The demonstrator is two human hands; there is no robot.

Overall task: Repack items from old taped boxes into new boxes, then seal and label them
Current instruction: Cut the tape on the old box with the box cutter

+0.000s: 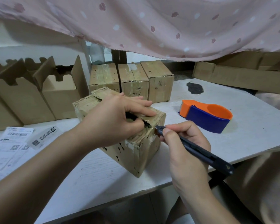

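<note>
Table (249, 143): our white worktop, and everything for the job stands on it.
New boxes (60, 97): open-topped and unsealed, lined up at the left; nothing printed on them that we can see.
Waiting old boxes (135, 84): three in a row at the back, all under clear tape.
Old box (132, 152): in front of us at the middle of the table, top seam partly slit, one far flap lifting. We judge this is the opening step, so nothing is repacked yet.
Tape dispenser (207, 116): orange and blue, lying to the right, well apart from the box; no brand showing.
Shipping labels (11, 143): sheets at the left with barcodes and QR codes; the print is too small for us to read.
Left hand (113, 120): fingers straight across the top flap, pressing it down.
Right hand (184, 151): wrapped round the knife like a pen.
Utility knife (200, 153): tip at the taped near top edge.
Next move: we think the cut should run shallow along the seam, away from the left thumb.
</note>
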